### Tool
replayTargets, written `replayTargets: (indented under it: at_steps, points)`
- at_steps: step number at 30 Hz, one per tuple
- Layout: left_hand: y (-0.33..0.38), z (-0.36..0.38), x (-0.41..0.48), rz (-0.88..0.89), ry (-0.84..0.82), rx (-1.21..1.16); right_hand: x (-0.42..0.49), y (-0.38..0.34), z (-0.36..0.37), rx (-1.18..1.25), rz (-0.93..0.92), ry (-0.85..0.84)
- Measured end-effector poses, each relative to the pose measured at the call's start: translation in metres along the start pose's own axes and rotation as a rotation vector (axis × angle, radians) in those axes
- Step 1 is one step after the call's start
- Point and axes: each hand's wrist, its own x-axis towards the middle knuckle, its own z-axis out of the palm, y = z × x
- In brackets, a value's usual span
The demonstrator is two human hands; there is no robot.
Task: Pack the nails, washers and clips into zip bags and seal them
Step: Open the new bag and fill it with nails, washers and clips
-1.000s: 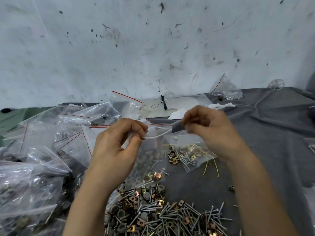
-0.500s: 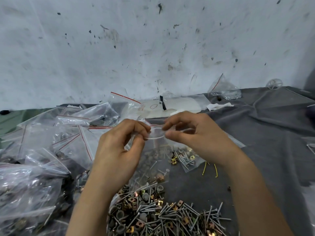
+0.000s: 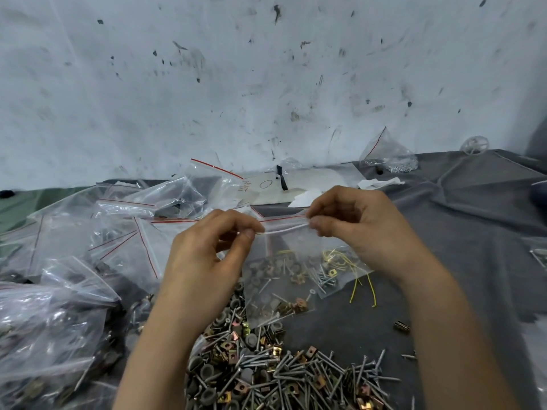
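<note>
Pinched at the mouth between thumb and fingertips of left hand [image 3: 207, 261] and right hand [image 3: 361, 229], both clamped on the zip bag [image 3: 278, 279], stretching its closure taut, probably to press the seal shut along its length. Hanging just beneath the hands, with a few nails, washers and brass clips at the bottom. Under the right wrist, another small bag [image 3: 331, 273] of nails and yellow wire. Nearer than the hands, loose pile [image 3: 266, 365] of unpacked hardware. Left of the left hand, heaped filled bags [image 3: 59, 306].

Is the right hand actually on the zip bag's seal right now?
Touching. The head view shows the right hand pinching the zip bag by its top strip between thumb and forefinger; the left hand pinches the other end.
</note>
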Motion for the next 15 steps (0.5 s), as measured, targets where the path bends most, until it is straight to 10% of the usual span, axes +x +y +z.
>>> replayTargets:
  at_steps: [15]
  points:
    - [-0.011, -0.018, 0.001, -0.162, 0.213, 0.092, 0.005, 0.073, 0.085, -0.613, 0.464, -0.621]
